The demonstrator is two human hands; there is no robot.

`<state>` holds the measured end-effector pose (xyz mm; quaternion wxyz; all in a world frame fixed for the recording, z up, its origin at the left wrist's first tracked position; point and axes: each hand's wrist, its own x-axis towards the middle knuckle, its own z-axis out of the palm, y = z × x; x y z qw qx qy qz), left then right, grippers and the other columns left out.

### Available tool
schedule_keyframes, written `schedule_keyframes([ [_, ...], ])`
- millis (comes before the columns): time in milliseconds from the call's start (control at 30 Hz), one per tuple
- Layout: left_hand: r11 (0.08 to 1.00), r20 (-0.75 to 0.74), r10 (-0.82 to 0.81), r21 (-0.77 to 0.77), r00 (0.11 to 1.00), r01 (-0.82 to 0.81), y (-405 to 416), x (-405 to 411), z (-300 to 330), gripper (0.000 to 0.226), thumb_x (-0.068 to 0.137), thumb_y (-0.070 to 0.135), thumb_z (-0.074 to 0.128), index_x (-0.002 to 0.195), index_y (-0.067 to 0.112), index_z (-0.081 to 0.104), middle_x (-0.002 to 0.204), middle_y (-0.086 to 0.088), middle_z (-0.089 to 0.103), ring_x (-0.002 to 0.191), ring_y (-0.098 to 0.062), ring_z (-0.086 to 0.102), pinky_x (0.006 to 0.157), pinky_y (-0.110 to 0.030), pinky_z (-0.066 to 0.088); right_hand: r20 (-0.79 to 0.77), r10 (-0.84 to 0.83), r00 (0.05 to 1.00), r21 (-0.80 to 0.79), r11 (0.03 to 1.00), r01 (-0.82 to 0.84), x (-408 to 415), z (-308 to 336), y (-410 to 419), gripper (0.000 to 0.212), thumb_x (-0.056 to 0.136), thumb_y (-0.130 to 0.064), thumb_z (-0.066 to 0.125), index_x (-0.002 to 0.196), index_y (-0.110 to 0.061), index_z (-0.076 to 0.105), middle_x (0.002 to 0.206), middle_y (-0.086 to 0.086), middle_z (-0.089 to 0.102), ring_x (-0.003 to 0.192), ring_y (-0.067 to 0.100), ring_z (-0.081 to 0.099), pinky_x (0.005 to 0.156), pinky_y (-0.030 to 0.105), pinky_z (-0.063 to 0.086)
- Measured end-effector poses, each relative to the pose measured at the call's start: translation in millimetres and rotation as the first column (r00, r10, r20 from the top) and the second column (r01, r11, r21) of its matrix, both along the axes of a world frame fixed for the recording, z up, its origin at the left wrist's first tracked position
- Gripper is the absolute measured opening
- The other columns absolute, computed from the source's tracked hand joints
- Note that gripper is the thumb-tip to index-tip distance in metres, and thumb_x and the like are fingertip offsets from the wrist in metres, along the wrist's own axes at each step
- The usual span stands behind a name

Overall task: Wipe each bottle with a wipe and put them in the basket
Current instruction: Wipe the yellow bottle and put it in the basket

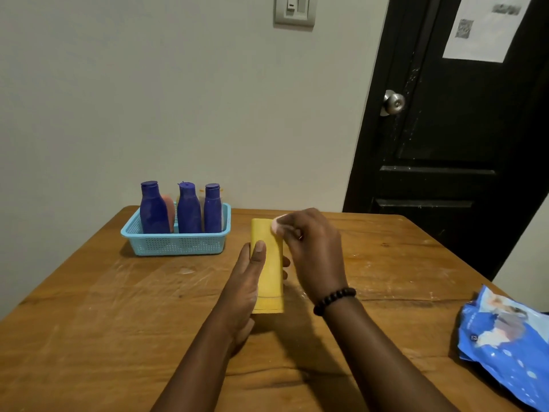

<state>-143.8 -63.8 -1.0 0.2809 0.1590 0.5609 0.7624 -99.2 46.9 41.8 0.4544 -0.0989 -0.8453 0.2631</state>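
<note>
My left hand (246,281) grips a yellow bottle (269,263) above the middle of the wooden table (118,307), thumb across its front and fingertips showing on its right side. My right hand (312,248) pinches a small white wipe (277,224) against the bottle's upper right edge. A light blue plastic basket (175,243) stands at the back left of the table, holding three upright blue bottles (188,209) and a pink one (169,211) partly hidden behind them.
A blue pack of wipes (505,343) lies at the table's right edge. A grey wall stands behind the table, and a black door (445,144) with a metal knob is at the back right.
</note>
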Motion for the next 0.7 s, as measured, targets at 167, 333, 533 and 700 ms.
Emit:
schedule_keyframes([
  [167, 0.991, 0.047, 0.101, 0.08, 0.994, -0.105, -1, -11, -1, 0.041, 0.095, 0.049, 0.052, 0.134, 0.039, 0.043, 0.115, 0.006, 0.059, 0.11, -0.022, 0.06, 0.095, -0.048, 0.051, -0.058, 0.103, 0.993, -0.17, 0.979, -0.112, 2, 9, 11, 0.014, 0.087, -0.017, 0.071, 0.1, -0.019, 0.072, 0.096, -0.008, 0.067, 0.087, 0.0, 0.06, 0.072, 0.01, 0.049],
  [333, 0.99, 0.024, 0.127, 0.062, 0.992, -0.128, 0, -14, -4, 0.03, 0.096, 0.052, 0.046, 0.125, 0.041, 0.043, 0.111, 0.008, 0.059, 0.102, -0.016, 0.06, 0.077, -0.038, 0.052, 0.052, 0.093, 0.994, 0.081, 0.992, -0.097, 1, -4, -1, 0.022, 0.084, -0.008, 0.07, 0.104, -0.018, 0.07, 0.105, -0.004, 0.065, 0.092, -0.001, 0.056, 0.075, 0.005, 0.047],
  [533, 0.962, 0.154, 0.242, 0.093, 0.958, -0.258, -2, -18, -5, 0.065, 0.087, 0.066, 0.055, 0.142, 0.032, 0.044, 0.131, -0.011, 0.06, 0.115, -0.034, 0.062, 0.095, -0.06, 0.05, 0.091, 0.208, 0.974, 0.092, 0.972, -0.216, 32, -38, -19, 0.024, 0.084, -0.008, 0.067, 0.105, -0.02, 0.069, 0.107, -0.009, 0.062, 0.095, -0.003, 0.056, 0.08, 0.006, 0.047],
  [700, 0.944, 0.183, 0.309, 0.06, 0.933, -0.325, -1, -23, -6, 0.057, 0.092, 0.062, 0.048, 0.139, 0.032, 0.043, 0.128, -0.009, 0.058, 0.117, -0.033, 0.057, 0.103, -0.059, 0.044, 0.158, 0.34, 0.927, -0.055, 0.941, -0.335, 56, -44, -16, 0.021, 0.084, -0.005, 0.071, 0.1, -0.019, 0.073, 0.102, -0.011, 0.065, 0.094, 0.0, 0.061, 0.075, 0.008, 0.047],
])
